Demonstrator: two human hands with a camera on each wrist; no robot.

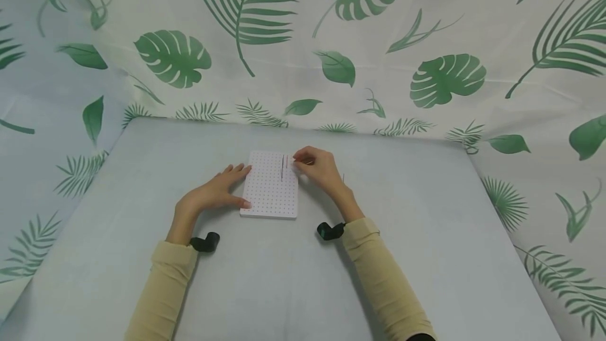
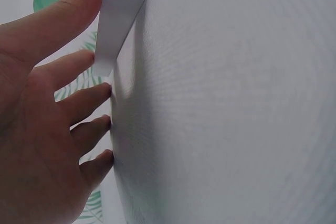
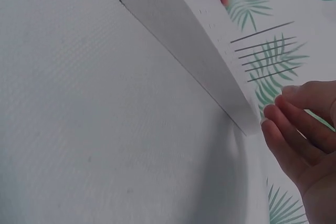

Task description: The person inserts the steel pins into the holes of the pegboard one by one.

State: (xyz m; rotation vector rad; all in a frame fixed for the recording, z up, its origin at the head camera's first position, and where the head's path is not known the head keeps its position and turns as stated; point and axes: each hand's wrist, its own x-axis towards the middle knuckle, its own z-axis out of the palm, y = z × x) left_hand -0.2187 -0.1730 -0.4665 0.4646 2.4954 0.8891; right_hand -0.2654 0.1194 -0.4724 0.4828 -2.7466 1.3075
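A white pegboard (image 1: 270, 188) with rows of small holes lies flat on the table. Several thin dark sticks (image 3: 266, 49) stand upright in a row near its far right corner; in the head view these sticks (image 1: 282, 167) look like fine lines. My left hand (image 1: 219, 188) is spread along the board's left side, thumb on the near left edge and fingertips at the far left. At the far right corner is my right hand (image 1: 319, 167), thumb and fingers drawn together, pinching what looks like a thin stick (image 1: 309, 161), mostly hidden by the fingers.
The pale table (image 1: 265, 278) stretches out around the board. A short thin dark line (image 1: 343, 178) shows just beyond the right wrist. Black wrist cameras (image 1: 206, 242) sit by both cuffs. A leaf-print cloth (image 1: 284, 83) hangs behind the table and at both sides.
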